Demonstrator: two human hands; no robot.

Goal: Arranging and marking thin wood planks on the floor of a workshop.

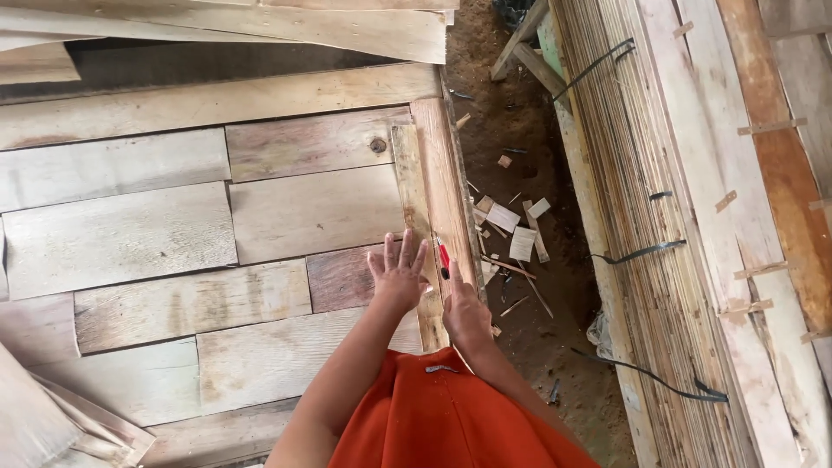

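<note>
My left hand [399,270] lies flat with fingers spread on a narrow upright wooden strip [411,186] at the right edge of a panel of wooden planks [173,234]. My right hand [464,314] grips a red marker pen [443,256], its tip against a second wooden strip [444,182] beside the first. An orange garment [442,416] fills the bottom centre.
Loose boards [260,26] lie stacked at the top. Wood offcuts [511,230] are scattered on the dirt floor [555,329] to the right. A tall bundle of thin boards bound with black straps [641,199] runs along the right side.
</note>
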